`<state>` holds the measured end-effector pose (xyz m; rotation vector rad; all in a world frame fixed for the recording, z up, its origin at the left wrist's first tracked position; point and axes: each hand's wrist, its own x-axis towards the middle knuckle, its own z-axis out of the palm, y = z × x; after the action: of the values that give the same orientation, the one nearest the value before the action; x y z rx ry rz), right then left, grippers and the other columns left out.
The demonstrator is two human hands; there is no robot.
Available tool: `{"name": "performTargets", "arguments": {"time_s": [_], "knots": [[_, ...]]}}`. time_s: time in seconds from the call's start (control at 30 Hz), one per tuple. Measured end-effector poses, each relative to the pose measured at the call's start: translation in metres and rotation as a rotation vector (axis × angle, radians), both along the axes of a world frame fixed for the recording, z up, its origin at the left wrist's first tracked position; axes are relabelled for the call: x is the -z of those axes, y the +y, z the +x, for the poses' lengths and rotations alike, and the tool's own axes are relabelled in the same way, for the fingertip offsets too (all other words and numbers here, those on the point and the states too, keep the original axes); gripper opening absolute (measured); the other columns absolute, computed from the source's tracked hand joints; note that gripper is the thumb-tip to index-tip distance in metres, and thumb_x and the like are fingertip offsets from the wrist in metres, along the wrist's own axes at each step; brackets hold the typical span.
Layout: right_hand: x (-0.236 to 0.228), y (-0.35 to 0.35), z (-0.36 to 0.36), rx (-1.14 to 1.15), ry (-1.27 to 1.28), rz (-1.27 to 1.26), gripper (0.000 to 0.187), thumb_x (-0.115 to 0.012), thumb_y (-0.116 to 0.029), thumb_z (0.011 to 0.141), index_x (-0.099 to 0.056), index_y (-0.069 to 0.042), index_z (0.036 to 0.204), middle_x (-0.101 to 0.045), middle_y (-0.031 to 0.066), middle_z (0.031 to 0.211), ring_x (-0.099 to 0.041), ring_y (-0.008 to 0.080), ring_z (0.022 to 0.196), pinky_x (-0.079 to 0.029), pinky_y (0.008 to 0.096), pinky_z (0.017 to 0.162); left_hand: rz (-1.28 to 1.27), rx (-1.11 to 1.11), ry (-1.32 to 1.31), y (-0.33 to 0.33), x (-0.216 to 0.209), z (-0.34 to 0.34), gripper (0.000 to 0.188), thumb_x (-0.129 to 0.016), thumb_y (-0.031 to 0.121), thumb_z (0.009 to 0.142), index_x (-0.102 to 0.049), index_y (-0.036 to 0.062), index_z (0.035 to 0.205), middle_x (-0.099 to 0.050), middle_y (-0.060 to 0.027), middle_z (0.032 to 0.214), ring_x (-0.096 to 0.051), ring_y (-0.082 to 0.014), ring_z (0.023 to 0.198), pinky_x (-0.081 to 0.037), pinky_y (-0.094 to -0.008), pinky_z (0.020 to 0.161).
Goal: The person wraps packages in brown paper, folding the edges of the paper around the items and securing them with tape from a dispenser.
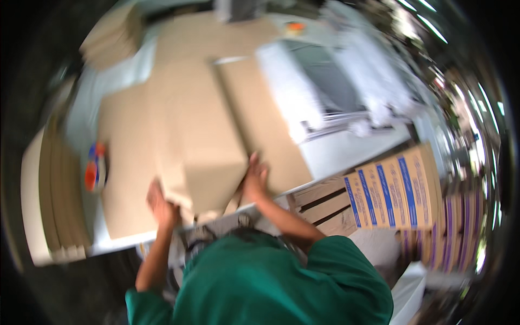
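A brown cardboard sheet lies lengthwise on the table in front of me, its near end creased and folded into a raised flap. My left hand is at the left side of that near end, fingers along the cardboard's edge. On the other side, my right hand grips the right edge by the flap's corner, its fingers partly showing outside. Flatter brown cardboard spreads underneath and to both sides. Motion blurs the fingers, and the flap's underside is hidden.
An orange-and-blue tape dispenser sits at the left. Stacked cardboard stands at the left edge, more at the far left. Plastic-wrapped grey panels lie at the right. Printed cartons rest beside a wooden pallet.
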<state>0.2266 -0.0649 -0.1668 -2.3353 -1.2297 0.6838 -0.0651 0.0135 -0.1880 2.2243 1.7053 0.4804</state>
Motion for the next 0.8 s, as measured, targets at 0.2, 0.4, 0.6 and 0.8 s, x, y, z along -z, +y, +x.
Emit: {"name": "performTargets", "arguments": {"time_s": [0.2, 0.4, 0.6, 0.8], "knots": [[0.031, -0.021, -0.047, 0.000, -0.475, 0.221, 0.100, -0.062, -0.041, 0.073, -0.008, 0.013, 0.137, -0.021, 0.0296, 0.141, -0.009, 0.0395, 0.136, -0.005, 0.0554, 0.108, 0.178, -0.177, 0.338, -0.030, 0.028, 0.023, 0.086, -0.050, 0.028, 0.081, 0.000, -0.0102, 0.139, -0.006, -0.0257, 0.147, -0.007, -0.0368, 0.138, -0.007, -0.0483, 0.110], [-0.004, -0.073, -0.065, -0.322, -0.481, 0.209, 0.071, -0.054, -0.041, 0.081, -0.035, 0.007, 0.129, -0.030, 0.0241, 0.139, -0.018, 0.0385, 0.134, -0.009, 0.0561, 0.107, 0.065, 0.090, 0.451, -0.085, -0.002, 0.045, 0.077, -0.037, 0.047, 0.090, -0.017, -0.0123, 0.135, -0.014, -0.0314, 0.143, -0.008, -0.0430, 0.136, -0.011, -0.0536, 0.108], [0.017, -0.096, -0.036, -0.519, -0.018, 0.525, 0.048, -0.046, -0.039, 0.089, -0.053, 0.002, 0.112, -0.052, 0.0183, 0.119, -0.045, 0.0335, 0.116, -0.030, 0.0487, 0.100, -0.228, 0.309, -0.271, -0.097, -0.054, 0.031, 0.061, -0.040, 0.046, 0.091, -0.045, -0.0072, 0.120, -0.052, -0.0250, 0.115, -0.046, -0.0384, 0.112, -0.032, -0.0498, 0.099], [-0.036, -0.022, 0.012, 0.285, 1.023, 0.170, 0.075, -0.051, -0.062, 0.081, -0.056, 0.009, 0.104, -0.060, 0.0113, 0.077, -0.061, 0.0191, 0.068, -0.051, 0.0286, 0.058, -1.066, -0.348, -1.140, -0.005, -0.042, -0.001, 0.069, -0.050, 0.058, 0.084, -0.055, -0.0043, 0.114, -0.063, -0.0144, 0.100, -0.062, -0.0279, 0.091, -0.050, -0.0404, 0.080]]}}
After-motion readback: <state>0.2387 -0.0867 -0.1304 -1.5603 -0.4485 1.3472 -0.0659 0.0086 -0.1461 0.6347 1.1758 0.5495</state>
